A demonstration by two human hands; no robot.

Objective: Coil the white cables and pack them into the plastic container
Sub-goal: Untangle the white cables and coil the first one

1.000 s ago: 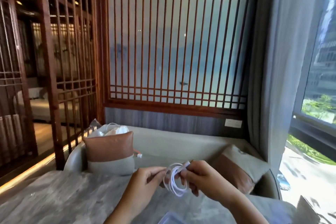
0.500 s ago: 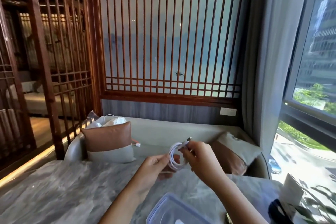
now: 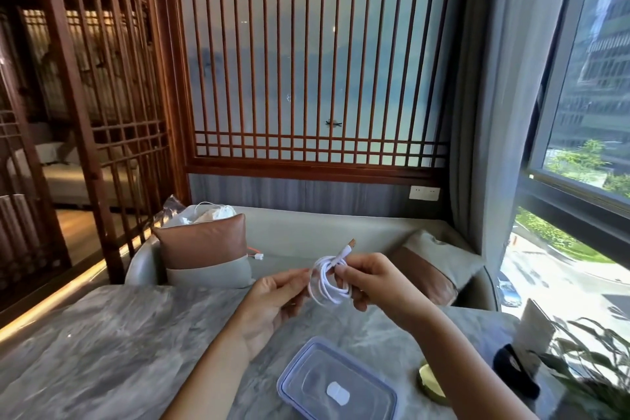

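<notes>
A person's two bare hands meet above a grey marble-patterned table, holding a thin white cable wound into a small round coil. The right hand grips the coil's right side, thumb and fingers curled around the bundled loops. The cable's plug end sticks out of that grip, pointing up and away from the person. The left hand reaches in from the other side, palm turned up, thumb and fingertips brought to the coil's left edge. Whether they pinch the loops or only touch them cannot be told. The coil hangs roughly upright between the hands, its open ring facing the viewer. A clear rectangular plastic container with a bluish rim lies flat on the table, below the coil and nearer the person, slightly to the right. Its lid appears to be on, and something small and white shows through it. The right hand is the nearer hand to the container, so packing likely means bringing the coil down and toward the person.
</notes>
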